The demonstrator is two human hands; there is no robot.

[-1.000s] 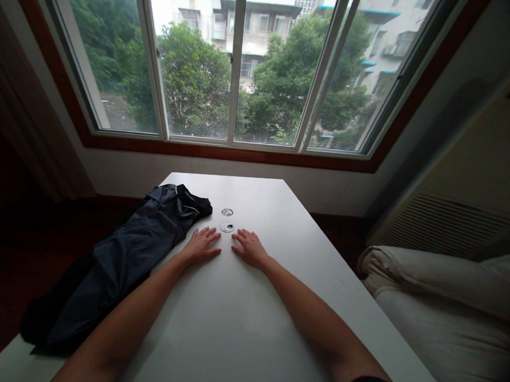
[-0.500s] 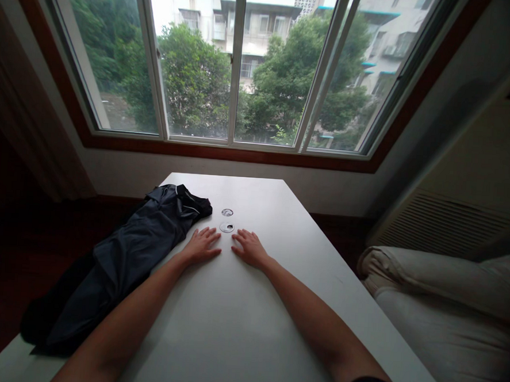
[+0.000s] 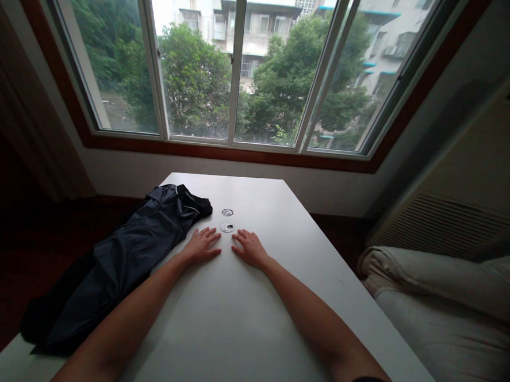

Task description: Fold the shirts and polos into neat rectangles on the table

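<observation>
Palm down on the white table (image 3: 238,328), my left hand (image 3: 202,245) lies with its fingers spread and holds nothing. My right hand (image 3: 250,248) rests flat beside it, fingers apart, with a small gap between the two. Just beyond the fingertips is a round cable-hole cover (image 3: 224,228) with a dark opening in it. A second round piece (image 3: 227,212), its surface partly reflective, sits a little farther back. Left of my left hand, a crumpled dark grey and black garment (image 3: 134,253) with thin white piping stretches along the table's left side.
A wide window (image 3: 232,145) in a brown frame stands beyond the table's far end. On the right are a beige cushioned seat (image 3: 446,318) and a large pale unit with a slatted vent (image 3: 447,223). A curtain (image 3: 35,114) hangs at the left.
</observation>
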